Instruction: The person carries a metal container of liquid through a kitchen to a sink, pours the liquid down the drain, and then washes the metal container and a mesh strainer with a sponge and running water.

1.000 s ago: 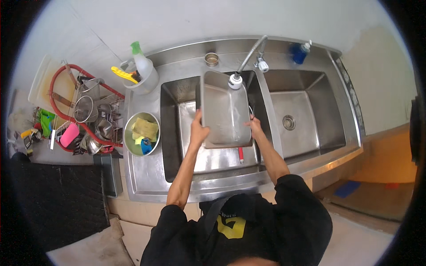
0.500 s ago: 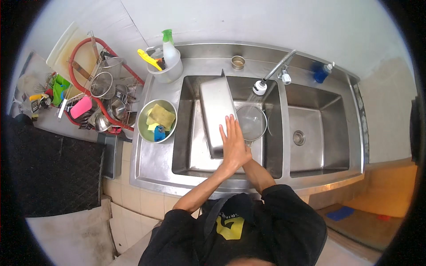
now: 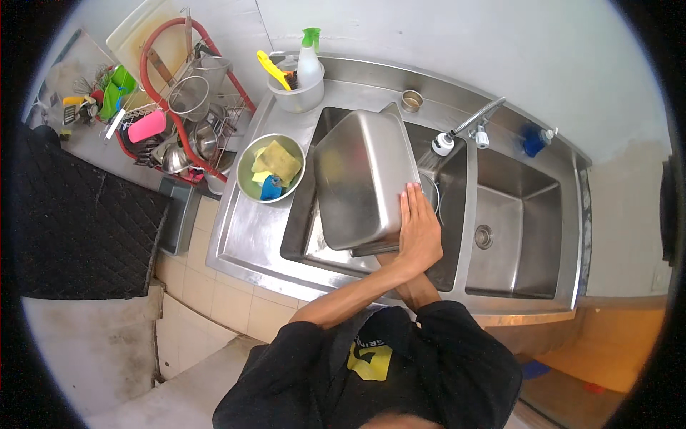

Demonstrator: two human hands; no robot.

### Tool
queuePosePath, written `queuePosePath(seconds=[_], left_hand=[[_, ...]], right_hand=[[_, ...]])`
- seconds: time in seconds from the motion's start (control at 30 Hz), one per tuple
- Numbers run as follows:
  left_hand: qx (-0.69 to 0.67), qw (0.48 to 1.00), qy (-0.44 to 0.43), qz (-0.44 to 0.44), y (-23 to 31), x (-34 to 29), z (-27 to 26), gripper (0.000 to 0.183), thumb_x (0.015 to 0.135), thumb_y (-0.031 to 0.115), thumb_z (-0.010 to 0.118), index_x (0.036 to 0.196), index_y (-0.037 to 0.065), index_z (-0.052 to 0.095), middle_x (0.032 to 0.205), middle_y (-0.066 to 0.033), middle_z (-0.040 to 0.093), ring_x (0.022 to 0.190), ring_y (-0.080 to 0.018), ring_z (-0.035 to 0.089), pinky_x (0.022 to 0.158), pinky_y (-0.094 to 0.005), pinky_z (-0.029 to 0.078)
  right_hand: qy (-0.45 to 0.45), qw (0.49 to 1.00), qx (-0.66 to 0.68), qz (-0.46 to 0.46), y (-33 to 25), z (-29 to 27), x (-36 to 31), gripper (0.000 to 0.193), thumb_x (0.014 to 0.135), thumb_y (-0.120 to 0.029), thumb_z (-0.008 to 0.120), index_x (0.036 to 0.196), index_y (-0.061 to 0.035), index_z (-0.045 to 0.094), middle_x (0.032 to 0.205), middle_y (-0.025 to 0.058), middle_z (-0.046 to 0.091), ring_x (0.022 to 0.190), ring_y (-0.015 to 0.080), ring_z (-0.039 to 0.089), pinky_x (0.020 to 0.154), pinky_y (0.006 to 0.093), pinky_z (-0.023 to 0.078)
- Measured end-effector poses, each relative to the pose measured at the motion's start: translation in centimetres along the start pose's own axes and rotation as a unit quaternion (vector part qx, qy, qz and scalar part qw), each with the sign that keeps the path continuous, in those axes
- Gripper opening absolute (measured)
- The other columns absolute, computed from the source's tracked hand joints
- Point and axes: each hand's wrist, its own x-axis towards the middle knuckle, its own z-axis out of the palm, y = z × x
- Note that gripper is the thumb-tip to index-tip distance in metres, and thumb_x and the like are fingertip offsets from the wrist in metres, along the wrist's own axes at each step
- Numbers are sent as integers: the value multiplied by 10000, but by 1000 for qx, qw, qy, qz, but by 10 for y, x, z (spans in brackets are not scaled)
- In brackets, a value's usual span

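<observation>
A deep rectangular stainless steel pan [image 3: 350, 186] is tilted over the left sink basin [image 3: 314, 239], its underside and outer walls toward me. My left hand [image 3: 420, 232] lies against the pan's right side, fingers straight and side by side. My right forearm crosses beneath my left wrist, and my right hand [image 3: 388, 259] goes behind the pan's near edge, its fingers hidden. Behind the pan, the rim of a round strainer [image 3: 433, 194] partly shows below the white faucet head [image 3: 443, 144].
Left of the basin stands a green bowl [image 3: 246, 171] with sponges [image 3: 277, 163]. Behind it, a white tub [image 3: 304, 99] holds a spray bottle and yellow brush. A small metal cup [image 3: 411, 100] and blue bottle [image 3: 534, 141] stand along the back ledge. A red-framed rack [image 3: 146, 71] holds utensils.
The pan has turned and risen, showing more of its underside and covering most of the strainer. My left hand has moved right with it. The whole view has shifted slightly.
</observation>
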Motion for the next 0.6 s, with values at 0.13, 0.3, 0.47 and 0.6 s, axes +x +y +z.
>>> queuePosePath(seconds=[0.13,0.3,0.47,0.6], left_hand=[[7,1000,-9,2,4,1,1,716,635,75,596,1202,-275,334,1355,-425,223,1328,-518,147,1118,-538,72],[1,1000,18,6,5,1,5,707,639,77,592,1198,-275,341,1347,-429,234,1322,-527,153,1115,-545,75],[-34,999,14,3,3,-2,-10,774,624,94,625,1226,-266,299,1364,-424,198,1329,-527,122,1109,-558,64],[-157,986,46,-39,-21,-21,-64,852,626,62,646,1312,-197,213,1410,-402,88,1343,-520,59,1097,-572,48]], right_hand=[[-11,1000,9,4,-2,3,3,565,776,-79,631,1301,12,444,1136,142,588,1046,208,552,916,340,418],[-38,997,54,39,6,9,22,552,779,-91,639,1291,14,462,1127,143,595,1034,202,560,907,333,424],[-74,984,122,102,24,24,46,539,782,-104,647,1280,17,479,1119,144,603,1023,196,567,898,325,430],[-82,987,115,79,15,28,64,529,785,-113,653,1271,18,493,1111,145,609,1014,191,574,891,319,435]])
